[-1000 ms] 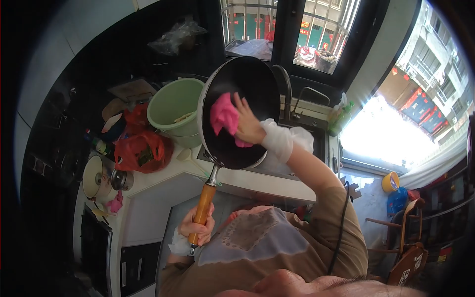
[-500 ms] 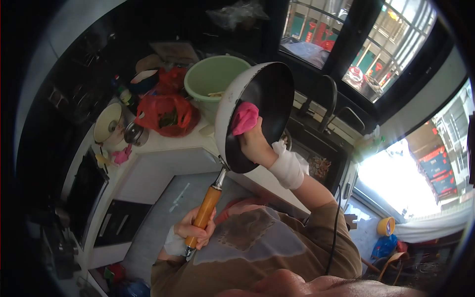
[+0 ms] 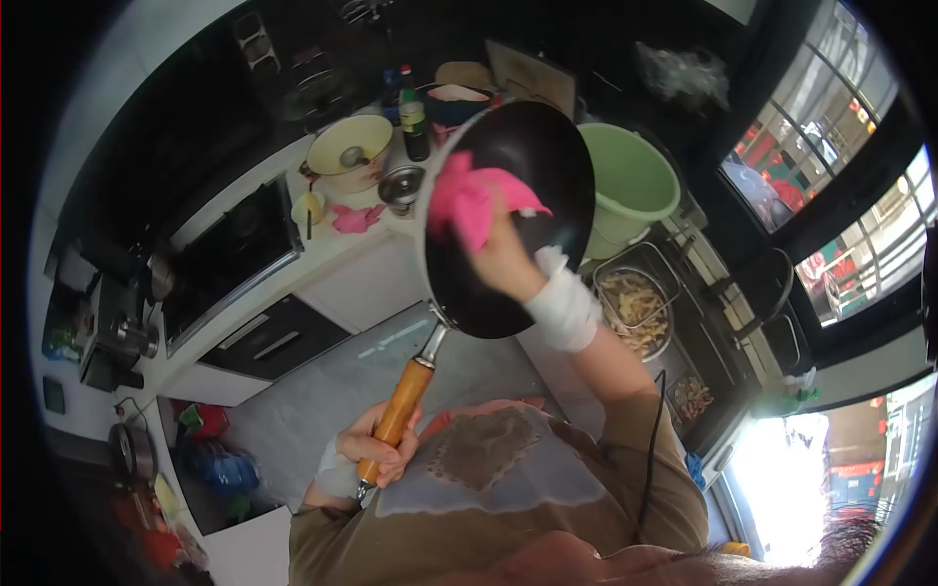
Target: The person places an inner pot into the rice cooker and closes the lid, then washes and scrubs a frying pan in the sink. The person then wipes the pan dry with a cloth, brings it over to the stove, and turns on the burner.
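A dark wok (image 3: 537, 186) with a pale rim is held up in front of me, tilted on its side. My left hand (image 3: 376, 446) is wrapped round its wooden handle (image 3: 403, 405), low and close to my body. Inside the wok, my right hand (image 3: 503, 254) presses a bright pink cloth (image 3: 476, 203) against the left part of the inner surface and rim. This hand is blurred and its fingers are partly behind the cloth. White coverings sit on both wrists.
Behind the wok stands a green bucket (image 3: 630, 181). The sink (image 3: 723, 376) holds a basket of food pieces (image 3: 635, 303). On the counter are a cream pot (image 3: 347, 146), a green bottle (image 3: 414, 127) and a pink cloth piece (image 3: 357, 218). The stove (image 3: 230, 259) is at left.
The view has turned left, bringing the stove and more counter into sight. The wok stays held by its handle, while my right hand and the cloth have shifted towards its left rim.
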The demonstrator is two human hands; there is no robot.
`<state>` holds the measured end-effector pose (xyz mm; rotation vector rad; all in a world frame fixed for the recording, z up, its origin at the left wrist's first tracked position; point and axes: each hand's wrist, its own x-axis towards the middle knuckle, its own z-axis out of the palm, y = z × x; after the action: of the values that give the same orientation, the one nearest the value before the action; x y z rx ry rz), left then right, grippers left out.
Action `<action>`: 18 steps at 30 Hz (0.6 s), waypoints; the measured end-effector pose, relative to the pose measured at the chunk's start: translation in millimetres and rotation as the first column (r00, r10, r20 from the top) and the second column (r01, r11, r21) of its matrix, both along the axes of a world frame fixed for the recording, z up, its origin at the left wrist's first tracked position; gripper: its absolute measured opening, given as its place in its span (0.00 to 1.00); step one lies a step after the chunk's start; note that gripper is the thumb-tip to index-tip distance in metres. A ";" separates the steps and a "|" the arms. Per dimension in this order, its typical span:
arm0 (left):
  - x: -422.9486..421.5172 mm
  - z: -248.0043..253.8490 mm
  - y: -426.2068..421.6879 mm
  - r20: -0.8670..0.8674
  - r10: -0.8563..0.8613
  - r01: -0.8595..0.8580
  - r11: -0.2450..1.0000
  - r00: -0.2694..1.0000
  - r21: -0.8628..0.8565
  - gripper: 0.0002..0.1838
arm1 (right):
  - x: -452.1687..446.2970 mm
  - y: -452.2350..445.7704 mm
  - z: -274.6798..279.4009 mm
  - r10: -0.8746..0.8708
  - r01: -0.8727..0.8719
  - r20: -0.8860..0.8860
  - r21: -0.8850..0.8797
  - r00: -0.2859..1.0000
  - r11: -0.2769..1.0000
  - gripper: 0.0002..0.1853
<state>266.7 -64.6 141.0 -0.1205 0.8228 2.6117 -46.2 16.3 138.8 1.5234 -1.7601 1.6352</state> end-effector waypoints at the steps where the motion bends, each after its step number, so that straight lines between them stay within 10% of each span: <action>1: 11.3 -1.7 -7.8 -0.051 0.069 -0.067 0.997 0.996 0.044 0.25 | 24.7 -15.3 3.1 0.197 -0.196 -0.060 0.025 0.979 0.980 0.17; 3: 35.0 -6.2 -20.9 -0.093 0.159 -0.151 0.984 0.983 0.091 0.25 | 57.5 -30.0 -1.5 0.535 -0.546 0.113 0.149 0.837 0.824 0.17; 7: 73.3 -23.5 -46.3 -0.248 0.344 -0.199 0.861 0.906 0.467 0.24 | 62.1 -41.1 2.5 0.663 -0.711 0.273 0.380 0.697 0.591 0.18; 12: 108.5 -50.8 -70.2 -0.267 0.527 -0.328 0.775 0.807 0.539 0.24 | 22.2 -31.7 21.7 0.466 -0.442 0.188 0.726 0.865 0.527 0.25; 18: 132.7 -63.5 -142.4 -0.259 0.707 -0.517 0.674 0.658 0.527 0.25 | -63.0 -97.2 -123.9 0.227 -0.212 0.079 0.727 0.971 0.653 0.18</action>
<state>399.4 -207.0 77.6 0.4152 0.3486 3.5106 -109.1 -80.9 14.9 2.1408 -2.4799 0.9870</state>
